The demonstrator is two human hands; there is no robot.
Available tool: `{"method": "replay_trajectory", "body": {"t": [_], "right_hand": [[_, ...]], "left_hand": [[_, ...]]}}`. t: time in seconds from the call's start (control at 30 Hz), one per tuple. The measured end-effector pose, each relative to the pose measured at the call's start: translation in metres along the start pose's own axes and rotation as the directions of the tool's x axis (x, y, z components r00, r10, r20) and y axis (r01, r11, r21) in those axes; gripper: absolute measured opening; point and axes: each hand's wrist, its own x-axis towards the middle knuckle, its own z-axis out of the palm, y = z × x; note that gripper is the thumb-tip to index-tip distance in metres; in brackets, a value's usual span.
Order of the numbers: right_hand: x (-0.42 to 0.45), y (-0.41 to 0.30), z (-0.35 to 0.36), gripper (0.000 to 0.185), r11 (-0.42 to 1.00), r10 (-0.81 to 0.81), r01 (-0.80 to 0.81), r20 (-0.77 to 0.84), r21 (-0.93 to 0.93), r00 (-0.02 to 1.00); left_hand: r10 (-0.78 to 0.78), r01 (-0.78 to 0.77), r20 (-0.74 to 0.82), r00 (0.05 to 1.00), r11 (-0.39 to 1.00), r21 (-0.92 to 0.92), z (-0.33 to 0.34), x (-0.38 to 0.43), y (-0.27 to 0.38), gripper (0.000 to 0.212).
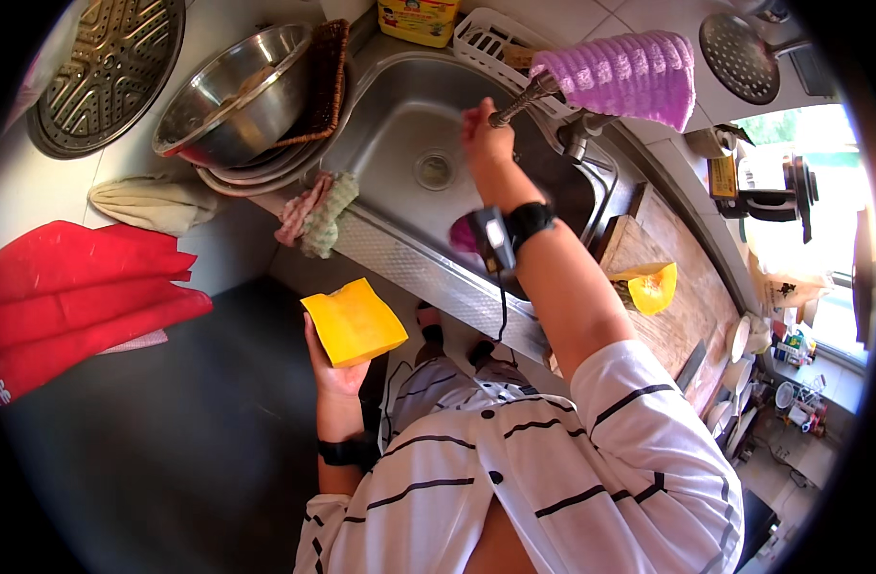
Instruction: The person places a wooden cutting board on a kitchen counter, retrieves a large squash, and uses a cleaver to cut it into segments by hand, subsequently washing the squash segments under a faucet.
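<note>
A thick, peeled piece of orange-yellow pumpkin (355, 323) rests in my left hand (339, 369), held below the sink's front edge. My right hand (488, 140) is raised over the stainless steel sink (409, 136), at the end of the flexible metal faucet spout (520, 100); its fingers are blurred, and whether they grip the spout is unclear. A purple ribbed cloth (621, 75) hangs over the spout's upper part. Another pumpkin piece (649, 288), showing its seedy inside, lies on the wooden cutting board (685, 276) to the right.
Left of the sink, a steel bowl (230, 100) and a wicker basket (326, 86) sit on stacked basins. Rags (319, 212) drape over the sink's edge. A white plastic rack (488, 39) stands behind it. A knife (691, 366) lies on the board, near stacked dishes (735, 380).
</note>
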Motion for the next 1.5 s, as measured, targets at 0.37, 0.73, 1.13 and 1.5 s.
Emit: {"method": "replay_trajectory", "body": {"t": [0.37, 0.73, 1.13, 1.5], "right_hand": [[0.009, -0.051, -0.095, 0.028, 0.382, -0.787, 0.372, -0.087, -0.846, 0.611], [0.054, -0.098, -0.136, 0.029, 0.508, -0.776, 0.199, -0.345, -0.838, 0.528], [-0.109, 0.003, -0.147, 0.035, -0.312, 0.257, 0.445, 0.377, -0.839, 0.890], [-0.177, -0.056, -0.149, 0.042, -0.128, 0.217, 0.395, 0.363, -0.910, 0.906]], "left_hand": [[-0.027, 0.026, 0.058, 0.998, 0.999, 0.018, 0.009, 0.008, -0.003, 0.054], [-0.056, 0.052, 0.101, 0.993, 0.998, 0.040, 0.008, 0.002, -0.004, 0.054], [-0.077, 0.042, 0.225, 0.971, 0.987, 0.154, 0.046, -0.002, -0.007, 0.057], [-0.304, 0.257, 0.162, 0.939, 0.931, 0.260, 0.065, -0.003, -0.050, 0.056]]}}
